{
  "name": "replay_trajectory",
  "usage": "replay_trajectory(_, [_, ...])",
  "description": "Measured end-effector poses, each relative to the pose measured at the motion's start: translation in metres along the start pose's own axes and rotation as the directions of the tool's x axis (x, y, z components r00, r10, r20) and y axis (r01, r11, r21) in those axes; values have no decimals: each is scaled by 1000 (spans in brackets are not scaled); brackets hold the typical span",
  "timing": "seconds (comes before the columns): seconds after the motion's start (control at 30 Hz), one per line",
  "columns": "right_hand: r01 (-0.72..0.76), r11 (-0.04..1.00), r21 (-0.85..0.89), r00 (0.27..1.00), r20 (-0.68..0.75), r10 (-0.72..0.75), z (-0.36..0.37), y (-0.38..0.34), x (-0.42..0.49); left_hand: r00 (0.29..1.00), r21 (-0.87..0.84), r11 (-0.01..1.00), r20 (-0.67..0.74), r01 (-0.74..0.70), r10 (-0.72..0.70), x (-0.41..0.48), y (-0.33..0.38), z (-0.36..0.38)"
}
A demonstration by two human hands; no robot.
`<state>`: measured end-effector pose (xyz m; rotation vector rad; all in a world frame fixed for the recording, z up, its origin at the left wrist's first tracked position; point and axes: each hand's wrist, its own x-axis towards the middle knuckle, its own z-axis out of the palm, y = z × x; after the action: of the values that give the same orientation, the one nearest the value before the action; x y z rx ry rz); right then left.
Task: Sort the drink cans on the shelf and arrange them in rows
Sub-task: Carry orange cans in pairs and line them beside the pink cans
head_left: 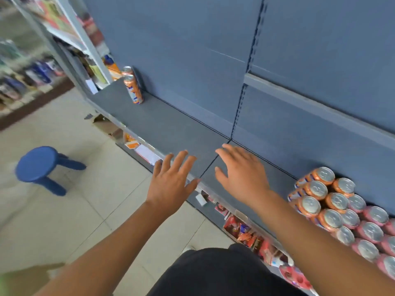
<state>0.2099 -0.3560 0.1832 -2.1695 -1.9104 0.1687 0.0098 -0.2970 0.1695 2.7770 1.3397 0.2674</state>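
Both the left hand [171, 184] and right hand [241, 169] hover spread-fingered and empty over bare shelf [171, 124], the packed orange cans [316, 201] right of the fingers awaiting sorting.

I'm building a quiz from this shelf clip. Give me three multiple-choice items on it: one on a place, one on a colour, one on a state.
1. Where do the two orange cans stand apart from the rest?
A. far left of the shelf
B. on the floor
C. on the stool

2. What colour is the stool?
A. red
B. blue
C. white

3. What are the left hand and right hand holding?
A. one can each
B. a box
C. nothing

Key: A, they stand by the back panel at the shelf's far left; B, seat and legs are blue; C, fingers are spread and empty.
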Motion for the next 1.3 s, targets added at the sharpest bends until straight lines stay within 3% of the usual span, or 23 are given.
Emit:
replay_trajectory(0.33, [208, 978, 12, 974, 92, -209, 41, -150, 95, 948, 16, 948, -40, 318, -317, -53, -156, -33])
replay_trajectory(0.7, [346, 936, 65, 921, 166, -352, 78, -232, 218, 850, 44, 850, 16, 525, -527, -27, -257, -32])
replay_trajectory(1.07, [334, 937, 101, 911, 219, -349, 108, -266, 397, 812, 119, 807, 18, 578, -584, 102, -380, -38])
replay_trajectory(1.3, [131, 971, 199, 967, 192, -169, 114, -258, 481, 852, 96, 850, 32, 517, -522, 181, -436, -30])
